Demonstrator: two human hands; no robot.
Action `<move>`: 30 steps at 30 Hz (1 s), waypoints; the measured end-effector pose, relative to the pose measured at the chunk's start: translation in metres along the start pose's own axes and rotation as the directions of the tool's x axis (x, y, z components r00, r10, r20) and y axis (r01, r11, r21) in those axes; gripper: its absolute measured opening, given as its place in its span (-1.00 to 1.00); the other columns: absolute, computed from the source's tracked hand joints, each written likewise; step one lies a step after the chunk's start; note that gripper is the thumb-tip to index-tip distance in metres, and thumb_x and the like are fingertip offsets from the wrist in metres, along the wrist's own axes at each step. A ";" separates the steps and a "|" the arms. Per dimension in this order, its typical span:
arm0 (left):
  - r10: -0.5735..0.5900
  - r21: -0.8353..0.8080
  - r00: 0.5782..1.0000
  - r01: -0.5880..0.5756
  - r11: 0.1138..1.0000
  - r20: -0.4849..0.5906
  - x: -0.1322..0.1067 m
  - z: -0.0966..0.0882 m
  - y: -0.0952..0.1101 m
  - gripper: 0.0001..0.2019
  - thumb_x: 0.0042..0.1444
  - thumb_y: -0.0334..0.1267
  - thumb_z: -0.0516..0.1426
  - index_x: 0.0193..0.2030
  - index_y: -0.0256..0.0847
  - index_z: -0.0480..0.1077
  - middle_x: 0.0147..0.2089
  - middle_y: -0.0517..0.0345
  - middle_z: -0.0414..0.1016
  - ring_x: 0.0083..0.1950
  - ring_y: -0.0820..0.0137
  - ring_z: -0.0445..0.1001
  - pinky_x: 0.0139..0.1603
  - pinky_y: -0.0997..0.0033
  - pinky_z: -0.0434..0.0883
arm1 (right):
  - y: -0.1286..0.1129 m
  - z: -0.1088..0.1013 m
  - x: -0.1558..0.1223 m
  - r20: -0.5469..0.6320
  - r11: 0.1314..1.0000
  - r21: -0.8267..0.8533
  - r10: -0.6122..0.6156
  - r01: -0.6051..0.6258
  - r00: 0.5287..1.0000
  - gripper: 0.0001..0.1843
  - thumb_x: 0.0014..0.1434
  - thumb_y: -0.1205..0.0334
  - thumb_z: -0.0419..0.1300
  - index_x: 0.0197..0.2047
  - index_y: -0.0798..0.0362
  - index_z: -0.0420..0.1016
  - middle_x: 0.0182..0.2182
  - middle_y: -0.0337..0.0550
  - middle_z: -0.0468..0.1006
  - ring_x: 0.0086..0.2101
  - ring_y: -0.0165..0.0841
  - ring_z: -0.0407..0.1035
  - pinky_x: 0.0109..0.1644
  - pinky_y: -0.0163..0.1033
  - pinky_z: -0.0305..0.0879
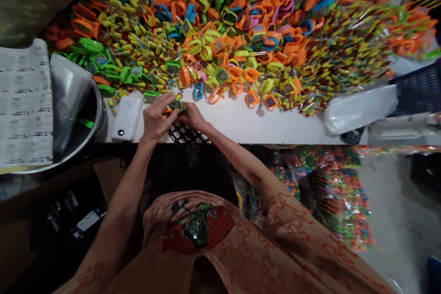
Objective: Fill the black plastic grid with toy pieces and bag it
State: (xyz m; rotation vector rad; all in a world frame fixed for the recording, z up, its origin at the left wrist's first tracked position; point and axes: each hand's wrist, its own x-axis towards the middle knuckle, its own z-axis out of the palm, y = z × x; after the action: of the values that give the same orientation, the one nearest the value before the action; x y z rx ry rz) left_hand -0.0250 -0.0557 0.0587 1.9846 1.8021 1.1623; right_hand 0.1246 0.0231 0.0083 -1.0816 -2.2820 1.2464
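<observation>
My left hand (156,118) is closed round a green toy watch (176,105) with a dark square face, held just above the near part of the white table (227,121). A bit of orange plastic (166,113) shows between the same fingers. Close against the watch's right side is my right hand (191,115), fingers curled in; their tips are hidden, so what they grip cannot be made out. Below both hands, a black mesh (189,135) hangs over the table edge.
A large heap of toy watches (234,73) and small yellow wrapped tubes (341,50) covers the back. At left are a white power bank (127,118) and a metal basin (99,110) with printed sheets (25,105). Clear plastic bags (360,108) and a dark basket (418,87) stand right.
</observation>
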 end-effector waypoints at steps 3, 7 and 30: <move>0.032 -0.010 0.999 -0.032 0.999 0.012 -0.001 -0.003 -0.007 -0.64 0.19 -0.23 0.27 0.14 -0.08 0.53 0.17 0.07 0.62 0.22 0.19 0.56 0.31 0.13 0.50 | 0.002 -0.004 -0.001 0.048 0.996 0.082 -0.047 0.043 0.998 -0.85 0.15 0.23 0.23 -0.40 0.05 0.34 -0.39 -0.26 0.37 -0.33 -0.37 0.26 -0.23 -0.31 0.16; -0.003 0.012 0.999 0.003 1.000 0.046 0.005 -0.008 -0.017 -0.56 0.10 -0.21 0.31 0.16 -0.12 0.54 0.14 0.02 0.58 0.18 0.16 0.54 0.28 0.12 0.50 | 0.006 -0.005 0.001 0.083 0.994 0.019 -0.107 0.106 0.991 -0.86 0.18 0.24 0.21 -0.38 0.04 0.34 -0.35 -0.22 0.41 -0.31 -0.36 0.26 -0.21 -0.30 0.17; -0.015 -0.094 0.986 0.031 0.995 0.168 0.006 -0.009 -0.009 -0.61 0.01 -0.29 0.26 0.04 -0.11 0.56 0.06 0.10 0.65 0.09 0.21 0.60 0.19 0.22 0.56 | -0.002 -0.003 0.006 0.122 0.974 -0.210 -0.055 0.080 0.991 -0.93 0.21 0.31 0.23 -0.22 0.12 0.50 -0.24 -0.09 0.56 -0.28 -0.31 0.34 -0.20 -0.25 0.16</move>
State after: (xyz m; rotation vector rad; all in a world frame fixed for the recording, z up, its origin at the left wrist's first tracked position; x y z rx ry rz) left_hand -0.0381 -0.0509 0.0614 1.9393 1.6506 1.0215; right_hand 0.1214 0.0284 0.0112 -1.0141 -2.5668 1.0817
